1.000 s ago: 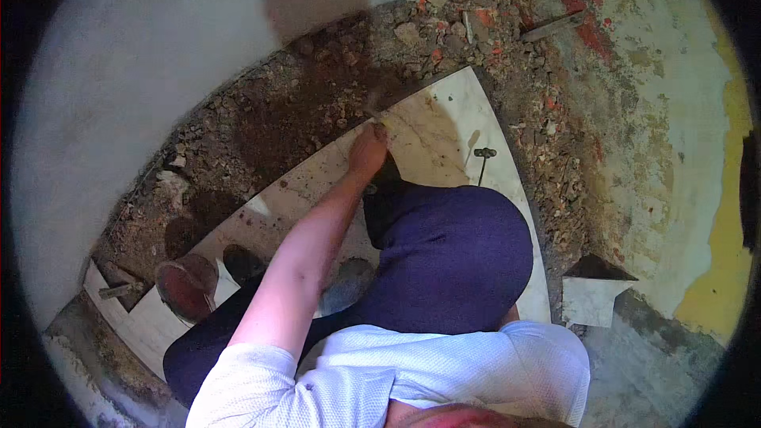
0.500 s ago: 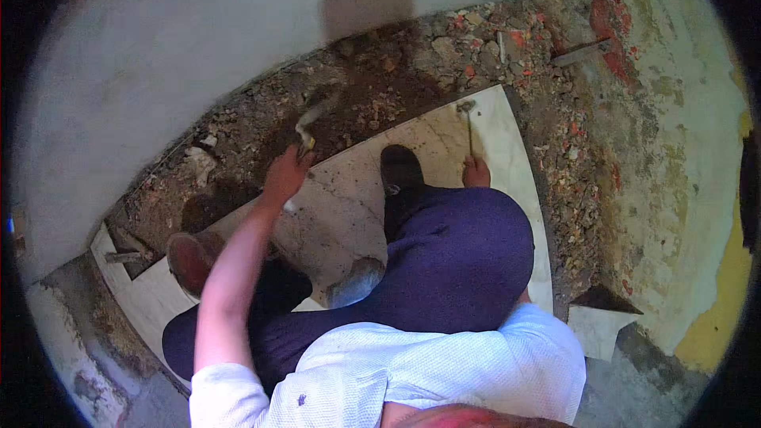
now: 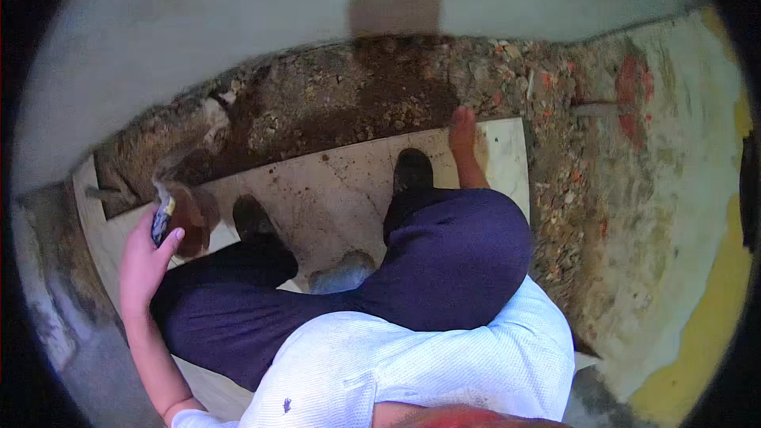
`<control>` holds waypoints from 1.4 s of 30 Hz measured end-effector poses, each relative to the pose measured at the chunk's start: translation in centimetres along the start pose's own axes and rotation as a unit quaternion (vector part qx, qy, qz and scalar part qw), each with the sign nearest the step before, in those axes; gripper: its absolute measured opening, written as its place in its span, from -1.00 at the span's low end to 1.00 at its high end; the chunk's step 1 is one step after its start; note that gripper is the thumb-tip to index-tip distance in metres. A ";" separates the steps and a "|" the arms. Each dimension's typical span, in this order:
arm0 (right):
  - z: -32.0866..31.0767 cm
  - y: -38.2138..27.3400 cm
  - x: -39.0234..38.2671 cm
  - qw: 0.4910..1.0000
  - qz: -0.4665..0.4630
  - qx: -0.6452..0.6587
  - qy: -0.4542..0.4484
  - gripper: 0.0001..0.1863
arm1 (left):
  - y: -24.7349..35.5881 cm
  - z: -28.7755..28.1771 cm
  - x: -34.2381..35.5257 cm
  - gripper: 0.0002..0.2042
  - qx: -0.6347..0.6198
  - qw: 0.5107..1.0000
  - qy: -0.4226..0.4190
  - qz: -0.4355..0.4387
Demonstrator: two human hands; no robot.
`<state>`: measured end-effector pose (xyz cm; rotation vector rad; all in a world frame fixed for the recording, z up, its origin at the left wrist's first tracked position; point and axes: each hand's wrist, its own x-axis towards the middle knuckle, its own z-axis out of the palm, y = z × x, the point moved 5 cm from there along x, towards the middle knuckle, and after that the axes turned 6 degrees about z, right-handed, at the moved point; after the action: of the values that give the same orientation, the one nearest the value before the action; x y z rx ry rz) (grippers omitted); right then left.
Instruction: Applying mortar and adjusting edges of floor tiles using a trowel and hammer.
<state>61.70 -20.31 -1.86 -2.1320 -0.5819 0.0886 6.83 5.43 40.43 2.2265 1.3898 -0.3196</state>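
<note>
My left hand [image 3: 148, 254] is closed round the handle of a metal trowel [image 3: 164, 204] with a bent neck, beside a reddish bowl [image 3: 194, 234] at the left, its blade blurred. My right hand [image 3: 464, 131] is out past my right knee at the far edge of the pale marble slab [image 3: 321, 194]; its fingers are blurred, and I cannot make out whether anything is in them. My dark shoes [image 3: 412, 170] rest on the slab, which is sprinkled with crumbs of soil. A grey rounded object [image 3: 341, 276] lies between my legs, partly hidden.
A band of soil and broken rubble [image 3: 309, 87] runs beyond the slab and down its right side. A pale wall [image 3: 222, 40] borders it. Short metal or wooden pieces [image 3: 594, 109] lie at the right and at the far left. Peeling yellow and red paint shows at the right.
My left hand has moved left and toward me with the trowel, down beside the bowl. My right hand has appeared from behind my leg and moved up to the slab's far edge.
</note>
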 end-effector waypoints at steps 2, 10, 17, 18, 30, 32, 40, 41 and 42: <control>1.3 2.4 -0.3 0.994 0.044 -0.064 -0.076 -0.51 | -0.1 0.5 -0.5 -0.51 -0.028 0.999 0.017 -0.024; -0.2 -8.2 3.6 0.998 0.045 0.015 -0.035 -0.49 | -1.1 2.3 -2.4 -0.58 0.060 0.996 -0.049 0.046; 6.7 0.6 3.2 0.991 0.075 -0.035 -0.109 -0.50 | -1.8 2.7 -1.5 -0.56 0.123 0.986 -0.093 0.057; 8.5 -0.3 1.1 0.961 0.078 -0.201 -0.171 -0.50 | -2.0 2.4 -2.0 -0.55 0.129 0.986 -0.086 0.058; 5.1 -12.3 2.3 0.994 0.040 -0.081 -0.059 -0.42 | -1.7 1.9 -1.8 -0.51 0.138 0.979 -0.152 0.007; 9.4 -4.7 2.2 0.974 -0.048 -0.176 -0.134 -0.42 | -1.3 0.9 -2.9 -0.54 0.137 0.982 -0.128 0.015; 6.4 -8.5 2.9 0.941 0.109 -0.265 -0.179 -0.50 | -1.8 2.2 -1.8 -0.57 0.118 0.983 -0.136 0.036; 5.7 -10.4 3.3 0.978 0.055 -0.166 -0.116 -0.50 | -2.0 2.2 -2.0 -0.57 0.123 0.983 -0.130 0.038; 4.7 -11.6 3.6 0.997 0.000 -0.065 -0.048 -0.51 | -2.1 2.2 -1.9 -0.58 0.127 0.983 -0.122 0.043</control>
<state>59.26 -9.56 5.03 -2.2644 -0.6595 0.1574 4.22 3.62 38.79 2.3452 1.1733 -0.7500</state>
